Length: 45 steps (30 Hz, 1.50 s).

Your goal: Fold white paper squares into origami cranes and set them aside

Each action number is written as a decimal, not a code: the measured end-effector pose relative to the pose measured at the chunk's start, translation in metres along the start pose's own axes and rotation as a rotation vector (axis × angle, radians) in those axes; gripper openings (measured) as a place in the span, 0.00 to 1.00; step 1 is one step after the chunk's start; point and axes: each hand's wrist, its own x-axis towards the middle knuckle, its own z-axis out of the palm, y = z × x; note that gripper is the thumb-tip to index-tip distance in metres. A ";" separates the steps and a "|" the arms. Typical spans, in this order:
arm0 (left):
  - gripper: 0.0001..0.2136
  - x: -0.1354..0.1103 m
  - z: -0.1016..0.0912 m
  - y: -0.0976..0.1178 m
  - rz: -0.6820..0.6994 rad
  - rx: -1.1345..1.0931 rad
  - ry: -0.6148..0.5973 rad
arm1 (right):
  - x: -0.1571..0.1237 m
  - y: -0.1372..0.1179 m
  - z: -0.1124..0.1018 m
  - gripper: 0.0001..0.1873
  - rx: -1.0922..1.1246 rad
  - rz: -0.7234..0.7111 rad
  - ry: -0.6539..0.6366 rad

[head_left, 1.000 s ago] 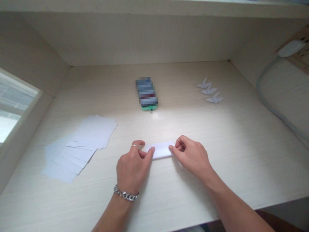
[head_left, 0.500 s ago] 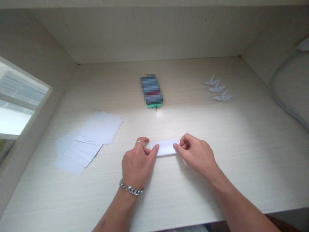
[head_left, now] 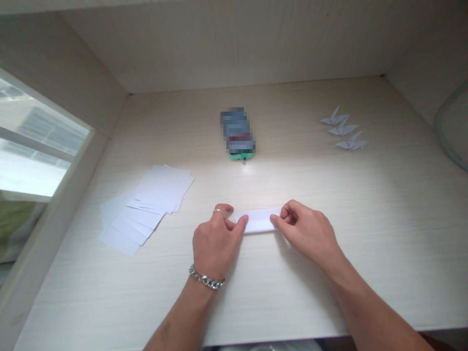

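Observation:
Between my hands lies a white sheet of paper (head_left: 260, 221), folded into a narrow strip, near the front of the desk. My left hand (head_left: 218, 241), with a ring and a chain bracelet, grips the strip's left end, thumb on top. At the other end, my right hand (head_left: 309, 228) pinches the paper between thumb and curled fingers. The undersides of the fingers are partly hidden. To the left spreads a loose pile of white paper sheets (head_left: 161, 187).
Three folded paper cranes (head_left: 351, 142) stand at the back right of the pale desk (head_left: 285, 292). A phone with a green edge (head_left: 239, 134), its screen blurred out, lies at the back middle. A window (head_left: 40, 141) is on the left, a grey cable (head_left: 448, 146) on the right.
The whole view has shifted, so everything on the desk appears farther right. Both hands keep their hold on the folded strip, with hardly any movement against the desk.

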 end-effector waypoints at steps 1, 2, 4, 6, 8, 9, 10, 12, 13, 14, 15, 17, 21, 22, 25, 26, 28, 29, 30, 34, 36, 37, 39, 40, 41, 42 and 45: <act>0.13 0.000 0.000 0.000 0.000 -0.001 -0.001 | 0.000 0.000 0.000 0.08 0.002 -0.002 0.002; 0.13 0.000 -0.001 0.000 -0.001 -0.004 -0.003 | 0.000 0.000 0.000 0.08 0.002 -0.005 0.004; 0.13 0.000 -0.001 0.000 -0.004 -0.008 -0.005 | 0.000 0.001 0.000 0.08 0.004 -0.012 0.009; 0.14 0.000 -0.001 0.001 -0.007 -0.004 -0.004 | -0.001 0.001 0.000 0.08 0.007 -0.022 0.014; 0.14 0.000 -0.001 0.001 -0.007 0.004 -0.002 | -0.001 0.001 0.001 0.08 0.009 -0.027 0.017; 0.14 0.000 -0.001 0.001 -0.007 0.007 -0.003 | -0.001 0.001 0.001 0.08 0.008 -0.025 0.018; 0.14 0.000 -0.001 0.001 -0.008 0.009 -0.006 | 0.000 0.001 0.001 0.08 0.007 -0.022 0.018; 0.14 0.001 -0.001 0.002 -0.011 0.012 -0.014 | 0.000 0.002 0.001 0.08 0.008 -0.020 0.019; 0.14 0.001 -0.001 0.002 -0.013 0.015 -0.016 | 0.000 0.002 0.001 0.08 0.009 -0.021 0.021; 0.15 0.001 -0.001 0.002 -0.014 0.019 -0.014 | 0.001 0.002 0.002 0.08 0.012 -0.022 0.024; 0.15 0.001 -0.001 0.002 -0.014 0.024 -0.011 | 0.001 0.002 0.002 0.08 0.014 -0.022 0.026; 0.15 0.001 -0.001 0.002 -0.007 0.030 -0.005 | 0.001 0.002 0.002 0.08 0.016 -0.020 0.026; 0.15 0.002 -0.001 0.001 0.003 0.030 -0.001 | 0.001 0.001 0.000 0.08 0.025 -0.016 0.020; 0.15 0.002 -0.001 0.001 0.006 0.030 0.000 | 0.001 0.000 0.000 0.08 0.031 -0.016 0.018; 0.15 0.003 -0.001 0.001 0.015 0.033 0.002 | 0.001 0.000 -0.001 0.07 0.043 -0.018 0.010; 0.15 0.003 -0.001 0.001 0.016 0.035 0.003 | 0.001 0.000 -0.001 0.07 0.042 -0.018 0.012; 0.14 0.003 -0.001 0.001 0.016 0.040 0.005 | 0.001 -0.001 -0.001 0.07 0.034 -0.017 0.013; 0.14 0.003 -0.002 0.001 0.016 0.044 0.007 | 0.001 -0.001 0.000 0.08 0.029 -0.018 0.015; 0.14 0.003 -0.002 0.002 0.016 0.048 0.006 | 0.001 -0.001 0.000 0.08 0.024 -0.020 0.017; 0.14 0.003 -0.002 0.002 0.016 0.060 -0.001 | 0.001 -0.001 0.000 0.08 0.010 -0.018 0.027; 0.14 0.003 -0.002 0.002 0.017 0.057 0.001 | 0.001 -0.001 0.000 0.08 0.012 -0.013 0.029; 0.14 0.003 -0.002 0.002 0.018 0.054 0.003 | 0.001 -0.001 0.000 0.08 0.015 -0.010 0.027; 0.14 0.003 -0.002 0.002 0.022 0.050 0.003 | 0.001 -0.002 0.000 0.08 0.025 -0.007 0.020; 0.14 0.003 -0.001 0.002 0.021 0.050 0.004 | 0.001 -0.002 -0.001 0.08 0.030 -0.006 0.016; 0.13 0.003 -0.001 0.002 0.020 0.050 0.004 | 0.001 -0.002 -0.001 0.08 0.036 -0.004 0.014; 0.13 0.003 -0.001 0.002 0.018 0.050 0.004 | 0.001 -0.001 -0.001 0.08 0.041 -0.002 0.012; 0.13 0.003 -0.002 0.002 0.016 0.048 0.003 | 0.001 -0.001 -0.001 0.08 0.049 -0.007 0.014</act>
